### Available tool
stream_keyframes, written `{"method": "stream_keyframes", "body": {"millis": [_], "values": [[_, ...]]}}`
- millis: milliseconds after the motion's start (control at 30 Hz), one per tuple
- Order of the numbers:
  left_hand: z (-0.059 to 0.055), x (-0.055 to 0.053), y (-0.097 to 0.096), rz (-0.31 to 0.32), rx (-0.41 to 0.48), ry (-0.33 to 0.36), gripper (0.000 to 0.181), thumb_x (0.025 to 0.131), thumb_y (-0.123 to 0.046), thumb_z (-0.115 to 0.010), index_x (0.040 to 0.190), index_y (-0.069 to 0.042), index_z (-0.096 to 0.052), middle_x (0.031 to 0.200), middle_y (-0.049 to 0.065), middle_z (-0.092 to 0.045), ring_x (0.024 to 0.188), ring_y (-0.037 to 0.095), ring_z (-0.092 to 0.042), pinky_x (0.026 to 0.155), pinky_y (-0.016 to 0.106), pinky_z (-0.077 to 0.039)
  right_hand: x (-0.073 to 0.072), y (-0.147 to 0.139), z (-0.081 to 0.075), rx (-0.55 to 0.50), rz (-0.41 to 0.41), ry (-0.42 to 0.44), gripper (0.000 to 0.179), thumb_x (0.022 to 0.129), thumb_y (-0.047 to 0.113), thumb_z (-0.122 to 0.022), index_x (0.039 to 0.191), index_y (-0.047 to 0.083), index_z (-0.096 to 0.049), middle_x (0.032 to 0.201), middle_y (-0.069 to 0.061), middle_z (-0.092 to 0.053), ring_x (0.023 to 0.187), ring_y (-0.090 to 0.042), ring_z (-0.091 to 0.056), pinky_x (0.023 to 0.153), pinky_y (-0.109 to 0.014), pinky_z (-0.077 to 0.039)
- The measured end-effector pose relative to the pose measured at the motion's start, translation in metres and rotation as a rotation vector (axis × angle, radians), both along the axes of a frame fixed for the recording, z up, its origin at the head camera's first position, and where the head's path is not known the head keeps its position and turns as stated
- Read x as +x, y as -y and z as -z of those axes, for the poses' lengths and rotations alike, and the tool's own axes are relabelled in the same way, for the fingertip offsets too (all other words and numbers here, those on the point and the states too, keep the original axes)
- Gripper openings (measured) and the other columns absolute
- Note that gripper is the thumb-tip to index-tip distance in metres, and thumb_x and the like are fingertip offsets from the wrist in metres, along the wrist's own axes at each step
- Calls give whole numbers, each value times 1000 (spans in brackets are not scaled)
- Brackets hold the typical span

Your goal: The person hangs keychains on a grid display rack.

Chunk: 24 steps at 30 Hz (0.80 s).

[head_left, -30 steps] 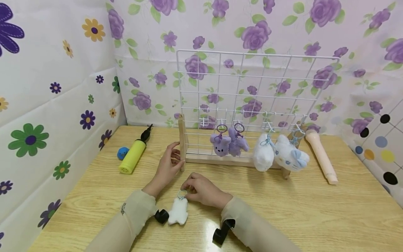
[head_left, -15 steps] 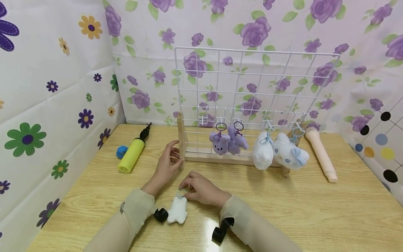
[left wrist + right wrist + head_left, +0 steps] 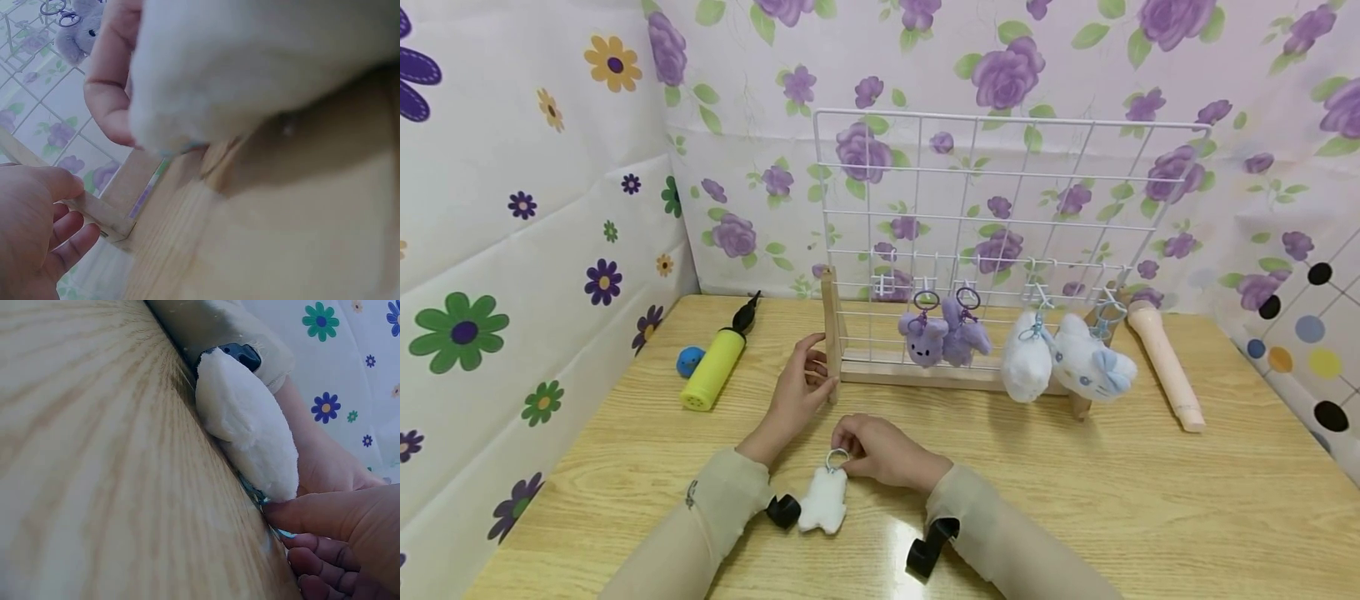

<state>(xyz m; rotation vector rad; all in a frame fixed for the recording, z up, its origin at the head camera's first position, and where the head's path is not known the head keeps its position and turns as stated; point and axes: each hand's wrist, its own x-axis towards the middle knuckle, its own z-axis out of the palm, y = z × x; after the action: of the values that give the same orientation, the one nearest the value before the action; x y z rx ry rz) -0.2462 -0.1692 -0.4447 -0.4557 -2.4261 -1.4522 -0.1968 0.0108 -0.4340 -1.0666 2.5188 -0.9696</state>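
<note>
A white plush keychain (image 3: 823, 502) lies on the table between my forearms, and in the right wrist view the plush (image 3: 250, 425) touches the wood. My right hand (image 3: 883, 450) pinches near its metal key ring (image 3: 829, 457). My left hand (image 3: 793, 392) grips the wooden end post (image 3: 832, 329) of a white wire grid rack (image 3: 1000, 221). In the left wrist view the left thumb (image 3: 59, 182) presses the post, with fingers behind it. From hooks on the rack hang two purple plush keychains (image 3: 925, 340) and two white plush keychains (image 3: 1027, 358).
A yellow hand pump (image 3: 713, 367) and a small blue ball-shaped toy (image 3: 689, 362) lie at the table's left. At the right lies a pale pink cylinder (image 3: 1167, 367). Flowered cloth (image 3: 760, 150) hangs behind. A bare white hook (image 3: 883, 285) sits at the rack's left.
My right hand has shifted slightly, and the key ring stands out more from its fingers. The left hand stays on the post. The head view has tipped a little.
</note>
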Motion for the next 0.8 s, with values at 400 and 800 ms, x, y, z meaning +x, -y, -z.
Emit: {"method": "stream_keyframes", "body": {"millis": [400,800], "values": [[2,-2,-1,11,18,1,68,86,3,-67,143,-11,-33,112,21,-55,93,32,-59,82,45,-53,5,-5,-13,-96,-1,78,5,90,10,-66,95,11,-67,82,0,-66,71,1,-54,67,-16,-47],[1,-1,1,9,7,-9,69,85,3,-68,143,-11,-33,111,21,-54,92,31,-59,80,44,-54,15,-9,-44,-133,-21,57,8,93,11,-62,97,9,-68,83,-3,-68,69,1,-54,65,-16,-48]]}}
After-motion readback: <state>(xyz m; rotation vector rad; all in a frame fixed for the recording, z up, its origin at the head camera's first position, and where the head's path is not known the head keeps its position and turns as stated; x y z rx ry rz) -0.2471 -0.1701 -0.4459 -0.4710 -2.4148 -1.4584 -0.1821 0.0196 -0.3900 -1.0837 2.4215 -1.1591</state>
